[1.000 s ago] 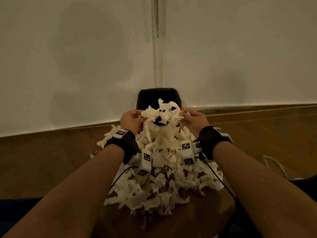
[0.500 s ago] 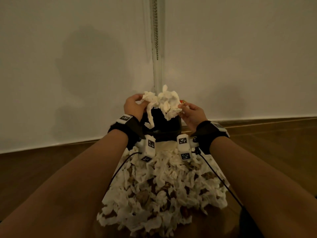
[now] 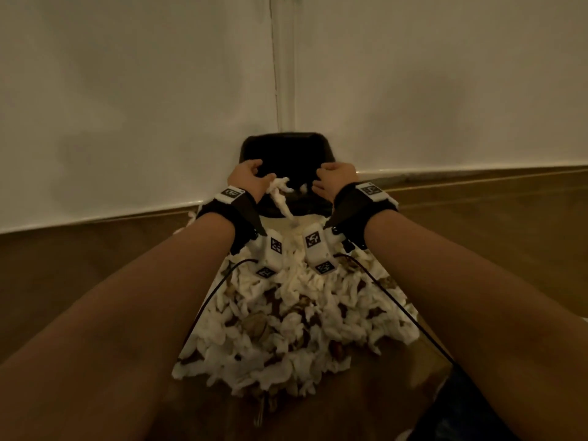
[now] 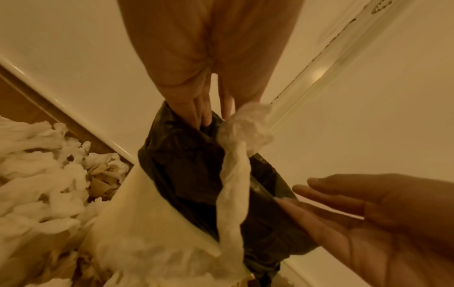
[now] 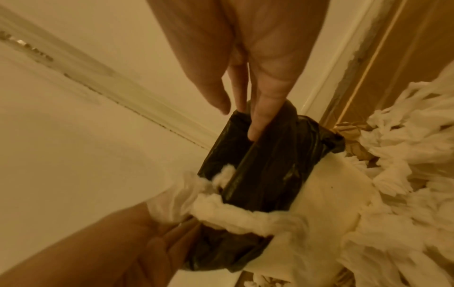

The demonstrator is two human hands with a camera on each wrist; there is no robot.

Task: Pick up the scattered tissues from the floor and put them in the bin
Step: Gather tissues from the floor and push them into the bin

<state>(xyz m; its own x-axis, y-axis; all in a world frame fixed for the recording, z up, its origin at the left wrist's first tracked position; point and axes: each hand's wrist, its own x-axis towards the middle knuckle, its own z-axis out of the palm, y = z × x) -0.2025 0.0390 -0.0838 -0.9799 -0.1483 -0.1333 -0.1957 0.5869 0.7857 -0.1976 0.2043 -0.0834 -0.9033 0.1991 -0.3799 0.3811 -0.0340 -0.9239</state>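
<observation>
A bin (image 3: 283,136) with a black liner stands in the corner where two white walls meet. Both my hands are over its opening. My left hand (image 3: 251,178) holds the top of a twisted tissue strand (image 3: 281,202), which hangs over the bin's near rim onto the pile. In the left wrist view the strand (image 4: 233,174) crosses the black liner (image 4: 186,165). My right hand (image 3: 334,179) is over the bin's right side with straight fingers (image 5: 260,120), holding nothing. A big heap of white tissues (image 3: 296,313) lies on the floor between my forearms.
The wooden floor (image 3: 95,265) spreads to both sides of the heap. White skirting (image 3: 477,167) runs along both walls. A pipe or trim strip (image 3: 284,74) rises in the corner behind the bin. Black cables run from the wrist cameras over the tissues.
The two-handed bundle of tissues, lifted off the heap and held above the bin, is gone from my hands. Both hands have lowered to the bin's opening and only one strand stays in the left.
</observation>
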